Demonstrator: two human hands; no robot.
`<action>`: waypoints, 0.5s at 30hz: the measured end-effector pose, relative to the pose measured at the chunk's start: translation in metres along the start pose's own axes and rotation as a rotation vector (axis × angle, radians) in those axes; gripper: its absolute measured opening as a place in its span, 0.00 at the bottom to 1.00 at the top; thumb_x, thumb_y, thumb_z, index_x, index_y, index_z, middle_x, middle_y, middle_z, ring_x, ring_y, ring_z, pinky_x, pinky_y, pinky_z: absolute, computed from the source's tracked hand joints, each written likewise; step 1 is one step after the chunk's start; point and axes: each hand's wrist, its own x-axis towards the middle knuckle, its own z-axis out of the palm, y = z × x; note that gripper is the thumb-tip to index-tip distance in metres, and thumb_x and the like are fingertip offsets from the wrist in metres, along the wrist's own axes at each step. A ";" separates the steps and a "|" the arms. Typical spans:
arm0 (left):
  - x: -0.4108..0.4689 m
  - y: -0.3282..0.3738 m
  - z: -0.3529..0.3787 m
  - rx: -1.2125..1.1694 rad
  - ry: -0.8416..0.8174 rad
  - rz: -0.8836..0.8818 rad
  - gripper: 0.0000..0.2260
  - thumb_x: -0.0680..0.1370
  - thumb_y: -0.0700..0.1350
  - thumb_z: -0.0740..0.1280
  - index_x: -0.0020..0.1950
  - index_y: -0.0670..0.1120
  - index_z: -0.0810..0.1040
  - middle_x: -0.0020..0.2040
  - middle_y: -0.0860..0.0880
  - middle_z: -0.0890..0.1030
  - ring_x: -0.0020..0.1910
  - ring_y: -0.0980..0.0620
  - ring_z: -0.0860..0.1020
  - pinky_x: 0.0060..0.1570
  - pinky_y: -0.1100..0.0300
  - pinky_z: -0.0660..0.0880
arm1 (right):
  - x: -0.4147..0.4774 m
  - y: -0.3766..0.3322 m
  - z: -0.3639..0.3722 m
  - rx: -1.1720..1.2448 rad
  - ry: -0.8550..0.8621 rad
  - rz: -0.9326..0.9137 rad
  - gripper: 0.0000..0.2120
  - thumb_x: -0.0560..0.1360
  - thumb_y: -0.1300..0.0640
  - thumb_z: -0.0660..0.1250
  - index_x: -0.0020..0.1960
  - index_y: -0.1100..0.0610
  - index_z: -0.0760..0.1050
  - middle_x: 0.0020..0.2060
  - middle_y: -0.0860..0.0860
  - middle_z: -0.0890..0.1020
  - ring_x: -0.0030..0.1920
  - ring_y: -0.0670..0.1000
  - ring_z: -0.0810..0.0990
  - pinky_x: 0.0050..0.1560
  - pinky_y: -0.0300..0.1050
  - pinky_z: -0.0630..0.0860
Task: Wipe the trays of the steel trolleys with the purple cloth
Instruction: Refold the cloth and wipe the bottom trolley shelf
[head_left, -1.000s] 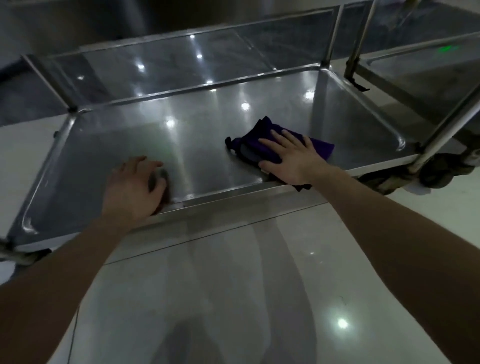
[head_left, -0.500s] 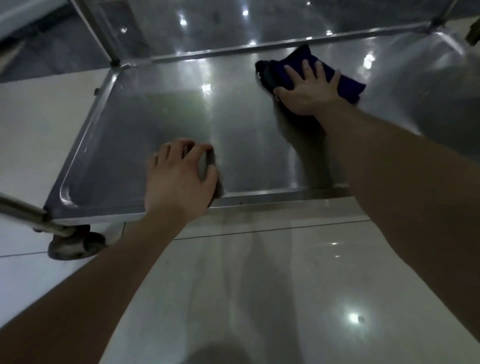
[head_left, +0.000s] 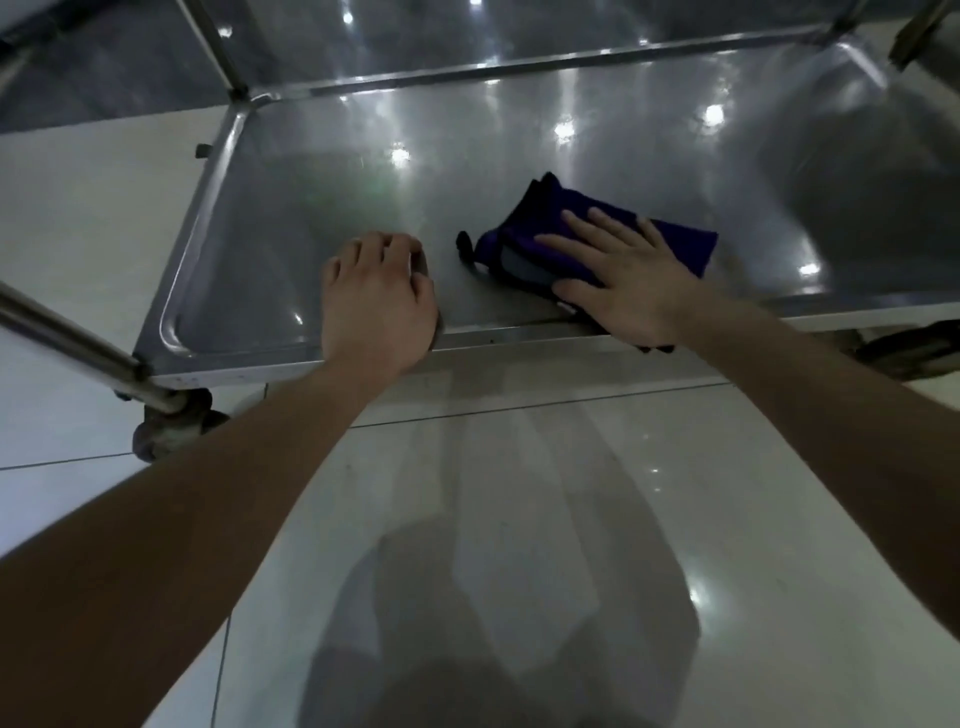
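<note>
Two grips: R hand (head_left: 628, 291) flat on purple cloth (head_left: 683, 243), L hand (head_left: 376, 301) curled on tray (head_left: 280, 249), hold unclear.

The low steel tray (head_left: 207, 187) of the trolley (head_left: 72, 339) sits just above the pale tiled floor (head_left: 545, 467), which bears a castor wheel (head_left: 166, 431) under the near left corner. On the tray's shiny bed, close to the near rim and right of middle, lies a bunched purple cloth (head_left: 540, 213).

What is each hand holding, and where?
The right hand lies flat on the cloth, gripping nothing. The left hand rests curled at the near tray rim; grip unclear.
</note>
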 end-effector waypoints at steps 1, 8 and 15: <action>0.000 0.000 0.001 -0.002 0.011 0.002 0.16 0.83 0.47 0.59 0.64 0.45 0.81 0.63 0.41 0.81 0.62 0.37 0.77 0.62 0.45 0.70 | -0.014 -0.005 0.006 -0.018 0.037 0.029 0.32 0.85 0.32 0.46 0.87 0.36 0.49 0.88 0.45 0.47 0.88 0.50 0.43 0.85 0.62 0.38; 0.004 -0.004 0.002 -0.095 -0.037 -0.045 0.19 0.85 0.48 0.55 0.69 0.46 0.80 0.68 0.41 0.80 0.67 0.37 0.75 0.66 0.45 0.68 | -0.044 -0.075 0.045 -0.101 0.289 -0.017 0.31 0.86 0.32 0.48 0.86 0.41 0.58 0.87 0.50 0.60 0.87 0.57 0.55 0.84 0.68 0.47; 0.007 -0.008 -0.004 -0.233 -0.091 -0.061 0.16 0.87 0.45 0.59 0.71 0.45 0.81 0.71 0.42 0.79 0.72 0.38 0.73 0.70 0.47 0.65 | -0.047 -0.084 0.056 -0.107 0.434 -0.182 0.27 0.84 0.46 0.70 0.81 0.47 0.71 0.81 0.52 0.73 0.82 0.58 0.68 0.82 0.68 0.57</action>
